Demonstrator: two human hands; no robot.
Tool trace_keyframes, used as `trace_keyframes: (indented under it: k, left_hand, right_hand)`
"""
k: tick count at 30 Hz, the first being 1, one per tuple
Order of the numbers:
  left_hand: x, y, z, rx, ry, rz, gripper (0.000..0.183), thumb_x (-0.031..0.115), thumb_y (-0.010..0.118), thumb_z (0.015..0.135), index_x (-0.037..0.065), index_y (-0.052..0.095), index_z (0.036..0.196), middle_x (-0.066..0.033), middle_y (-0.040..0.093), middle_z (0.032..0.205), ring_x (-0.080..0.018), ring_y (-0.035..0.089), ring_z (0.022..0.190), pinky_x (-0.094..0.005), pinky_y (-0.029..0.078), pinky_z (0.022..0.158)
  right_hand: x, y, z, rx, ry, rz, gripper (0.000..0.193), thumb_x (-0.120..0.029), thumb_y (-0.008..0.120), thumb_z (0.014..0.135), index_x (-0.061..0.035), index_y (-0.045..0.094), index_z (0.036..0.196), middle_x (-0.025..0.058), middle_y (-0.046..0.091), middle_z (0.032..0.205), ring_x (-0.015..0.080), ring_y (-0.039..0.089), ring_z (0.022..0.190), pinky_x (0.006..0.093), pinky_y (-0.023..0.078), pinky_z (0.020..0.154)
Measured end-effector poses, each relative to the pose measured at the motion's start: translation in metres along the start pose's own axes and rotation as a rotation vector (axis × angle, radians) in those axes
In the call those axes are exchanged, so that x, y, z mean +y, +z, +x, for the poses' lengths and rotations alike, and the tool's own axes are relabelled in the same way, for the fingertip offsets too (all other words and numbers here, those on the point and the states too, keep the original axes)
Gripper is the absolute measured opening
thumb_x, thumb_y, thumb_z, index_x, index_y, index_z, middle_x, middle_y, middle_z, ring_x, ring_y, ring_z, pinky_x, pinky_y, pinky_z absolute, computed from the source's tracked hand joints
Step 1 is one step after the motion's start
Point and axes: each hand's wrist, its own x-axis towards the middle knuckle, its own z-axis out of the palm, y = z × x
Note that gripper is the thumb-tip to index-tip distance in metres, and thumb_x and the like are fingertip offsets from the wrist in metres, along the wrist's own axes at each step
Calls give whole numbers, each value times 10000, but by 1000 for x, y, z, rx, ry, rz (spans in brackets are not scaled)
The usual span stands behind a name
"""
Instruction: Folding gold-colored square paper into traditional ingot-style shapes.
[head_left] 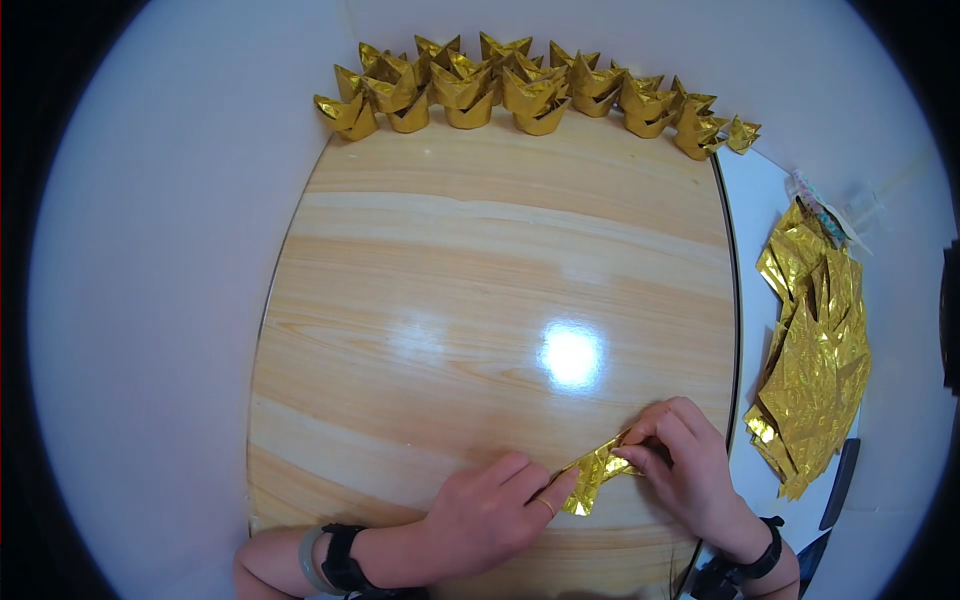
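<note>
Near the front right of the wooden table, a small folded piece of gold foil paper (590,482) is held between both hands. My left hand (500,505) pinches its left end, with the fingers curled and a thin ring on one finger. At the other end, my right hand (680,460) grips the upper right part between thumb and fingers. The foil is creased and shiny, and its ends are partly hidden by my fingertips.
Several folded gold paper ingots (468,90) stand in stacked rows along the far edge of the wooden table (450,260). On a white surface to the right lies a pile of gold foil sheets (815,360), with a patterned roll (818,208) at its far end.
</note>
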Motion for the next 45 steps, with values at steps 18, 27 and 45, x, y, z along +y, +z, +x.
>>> trace_keyframes:
  k: [18, 27, 45]
  left_hand:
    - [3, -3, 10, -8, 155, 144, 433, 126, 643, 675, 74, 670, 1104, -43, 589, 1034, -239, 535, 967, -342, 458, 771]
    - [6, 1, 9, -43, 223, 272, 401, 122, 624, 724, 59, 648, 1119, -70, 556, 1111, -246, 507, 1045, -361, 434, 831]
    - [-3, 4, 11, -98, 274, 195, 410, 92, 611, 754, 46, 625, 1161, -64, 606, 1261, -281, 543, 1133, -454, 438, 955]
  right_hand:
    - [8, 0, 5, 9, -167, -251, 224, -220, 731, 773, -106, 549, 835, 39, 498, 810, 241, 503, 793, 357, 381, 689]
    - [1, 13, 2, 103, -165, -402, 313, -298, 725, 788, -74, 516, 851, 78, 491, 821, 269, 488, 788, 380, 374, 699]
    - [12, 1, 3, 292, -175, -358, 386, -324, 740, 785, -42, 501, 897, 121, 496, 863, 311, 492, 835, 409, 374, 737]
